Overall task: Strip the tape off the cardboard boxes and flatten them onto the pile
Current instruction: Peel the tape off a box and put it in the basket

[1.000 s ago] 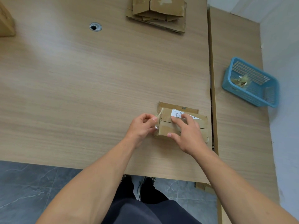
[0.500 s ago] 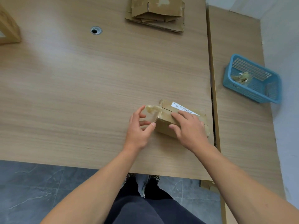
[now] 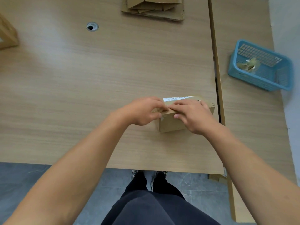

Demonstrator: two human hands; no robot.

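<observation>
A small brown cardboard box (image 3: 172, 124) with a white barcode label (image 3: 177, 98) stands near the table's right edge. My left hand (image 3: 141, 111) is at the box's left top corner, its fingers curled and pinching the tape there; the tape itself is mostly hidden under the fingers. My right hand (image 3: 193, 116) lies flat across the top of the box with fingers stretched to the left and the thumb on the front face, pressing it down. The pile of flattened cardboard (image 3: 154, 8) lies at the table's far edge.
A blue plastic basket (image 3: 243, 75) holding tape scraps (image 3: 248, 64) sits on the adjoining table to the right, past a narrow gap (image 3: 217, 82). A cable hole (image 3: 92, 27) is at far left-centre, and a wooden object (image 3: 7, 36) pokes in at the left edge.
The box has been turned so a long side faces me. My left hand moved from beside the box, fingers spread, onto its left top corner. My right hand stayed on top.
</observation>
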